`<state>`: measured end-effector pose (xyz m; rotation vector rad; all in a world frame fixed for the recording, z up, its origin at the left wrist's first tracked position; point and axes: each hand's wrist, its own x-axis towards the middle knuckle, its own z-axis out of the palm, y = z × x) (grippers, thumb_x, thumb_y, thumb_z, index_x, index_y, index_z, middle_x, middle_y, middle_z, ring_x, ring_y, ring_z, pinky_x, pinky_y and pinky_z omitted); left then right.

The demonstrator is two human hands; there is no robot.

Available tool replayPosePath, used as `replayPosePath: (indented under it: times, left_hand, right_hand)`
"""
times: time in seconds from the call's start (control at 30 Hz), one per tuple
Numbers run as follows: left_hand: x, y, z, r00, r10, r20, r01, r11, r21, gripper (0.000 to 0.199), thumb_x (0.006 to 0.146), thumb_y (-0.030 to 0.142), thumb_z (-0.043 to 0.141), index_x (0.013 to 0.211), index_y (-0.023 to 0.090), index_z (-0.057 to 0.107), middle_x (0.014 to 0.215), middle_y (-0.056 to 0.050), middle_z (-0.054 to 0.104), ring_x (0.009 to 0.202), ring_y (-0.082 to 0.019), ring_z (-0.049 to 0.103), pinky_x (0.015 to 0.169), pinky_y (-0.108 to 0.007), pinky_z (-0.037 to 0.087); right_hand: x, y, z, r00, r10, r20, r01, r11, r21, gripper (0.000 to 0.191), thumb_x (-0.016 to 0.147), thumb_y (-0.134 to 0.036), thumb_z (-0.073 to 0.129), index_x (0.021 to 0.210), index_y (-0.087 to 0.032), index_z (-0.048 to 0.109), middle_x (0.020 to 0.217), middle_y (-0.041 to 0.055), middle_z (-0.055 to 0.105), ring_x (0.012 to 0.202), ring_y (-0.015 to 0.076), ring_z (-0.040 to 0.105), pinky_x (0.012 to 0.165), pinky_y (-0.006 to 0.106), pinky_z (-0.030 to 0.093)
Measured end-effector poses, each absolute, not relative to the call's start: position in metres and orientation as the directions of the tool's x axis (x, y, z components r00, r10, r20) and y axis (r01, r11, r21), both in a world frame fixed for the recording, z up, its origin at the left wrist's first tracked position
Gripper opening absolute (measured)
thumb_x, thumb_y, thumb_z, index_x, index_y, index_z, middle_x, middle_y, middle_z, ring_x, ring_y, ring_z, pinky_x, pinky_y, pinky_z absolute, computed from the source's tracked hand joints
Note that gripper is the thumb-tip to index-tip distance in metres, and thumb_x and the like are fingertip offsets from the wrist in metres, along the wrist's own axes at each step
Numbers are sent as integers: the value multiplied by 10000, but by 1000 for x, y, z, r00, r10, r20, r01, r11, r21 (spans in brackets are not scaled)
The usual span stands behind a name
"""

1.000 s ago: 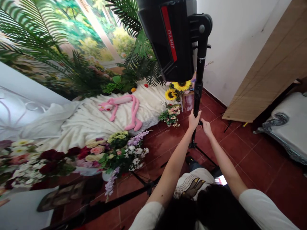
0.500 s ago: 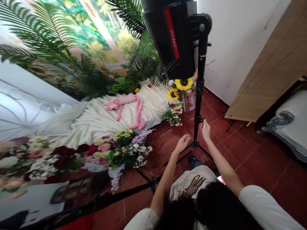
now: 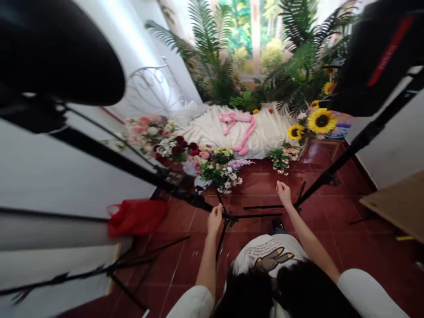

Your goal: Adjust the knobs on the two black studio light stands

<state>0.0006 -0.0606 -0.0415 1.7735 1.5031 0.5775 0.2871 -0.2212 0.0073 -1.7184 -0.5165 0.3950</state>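
- Left hand (image 3: 215, 216): grip narrow, fingers curled, right by left light stand (image 3: 132, 163); can't tell if touching.
- Right hand (image 3: 284, 193): grip narrow, fingertips bunched, left of right light stand's (image 3: 344, 154) pole, apart.
- Both stands on red tile floor (image 3: 261, 180).
- Pink plush (image 3: 251, 128) lies on white blanket (image 3: 268, 132), flowers in front.

"Platform?"

"One, low, draped in a cream plush throw (image 3: 266, 128). Upon it: one Pink Panther plush toy (image 3: 240, 117), lying flat; one small orange ball-like item (image 3: 255, 111) and one red ball-like item (image 3: 270, 111), both near the rear edge."

"Floor?"

"Dark-red tile floor (image 3: 258, 191), pale grout. Upon it: left light stand (image 3: 230, 216); right light stand (image 3: 317, 182); one red bag (image 3: 141, 216)."
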Motion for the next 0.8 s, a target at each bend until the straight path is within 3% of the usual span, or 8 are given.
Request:
replayPosePath:
  times: [0.1, 0.17, 0.23, 0.33, 0.57, 0.67, 0.8]
  left_hand:
    - [-28, -50, -24, 48, 997, -58, 597, 18, 802, 472, 863, 639, 409, 759, 224, 611, 799, -75, 713, 827, -256, 674, 814, -383, 509]
    - [-36, -45, -13, -129, 990, 65, 536, 15, 844, 441, 855, 634, 450, 804, 213, 572, 846, -76, 680, 852, -239, 646, 857, -383, 498]
    - [-36, -38, 1, -261, 943, 207, 424, -81, 902, 428, 847, 619, 499, 918, 199, 540, 982, -90, 649, 913, -206, 622, 895, -352, 495]
    - [-24, -24, 20, -261, 912, 315, 261, -248, 933, 494, 884, 611, 463, 1114, 176, 498, 1154, -136, 599, 1053, -188, 603, 953, -314, 483]
    - [6, -3, 24, -288, 941, 175, 87, -156, 984, 583, 964, 603, 231, 1266, 172, 480, 1255, -145, 591, 1192, -191, 576, 1027, -330, 453]
    - [11, -2, 19, -290, 944, 158, 79, -141, 987, 622, 946, 632, 278, 1329, 175, 454, 1329, -153, 564, 1273, -202, 539, 1064, -325, 427]
    - [10, -2, 16, -233, 954, 186, 110, -164, 980, 636, 918, 626, 401, 1353, 164, 444, 1327, -172, 577, 1317, -231, 510, 1092, -347, 405]
  right_hand:
    - [270, -192, 8, 772, 635, 16, 151, -159, -976, 541, 821, -708, 434, 546, -242, 434, 476, -43, 423, 486, 127, 399, 511, 237, 349]
    - [258, -171, 10, 716, 698, 34, 180, -137, -974, 536, 834, -692, 431, 550, -238, 443, 488, -40, 427, 498, 127, 405, 522, 238, 350]
    - [245, -149, 14, 650, 757, 74, 220, -93, -971, 527, 847, -671, 428, 552, -234, 446, 502, -38, 428, 512, 128, 412, 539, 241, 349]
    - [223, -111, 25, 516, 849, 117, 263, -27, -964, 521, 866, -648, 416, 553, -232, 449, 505, -37, 431, 515, 127, 422, 558, 246, 347]
    - [155, -26, 62, 199, 978, 62, 371, -16, -929, 544, 935, -618, 353, 682, -200, 592, 511, -35, 499, 476, 118, 476, 545, 232, 371]
    - [135, -4, 77, 89, 990, -105, 555, -137, -820, 602, 971, -604, 332, 671, -171, 623, 526, -8, 562, 465, 113, 513, 564, 225, 400]
    - [123, 23, 89, 75, 959, -272, 720, -241, -651, 726, 957, -676, 287, 675, -126, 668, 550, 60, 611, 536, 156, 611, 624, 238, 452]
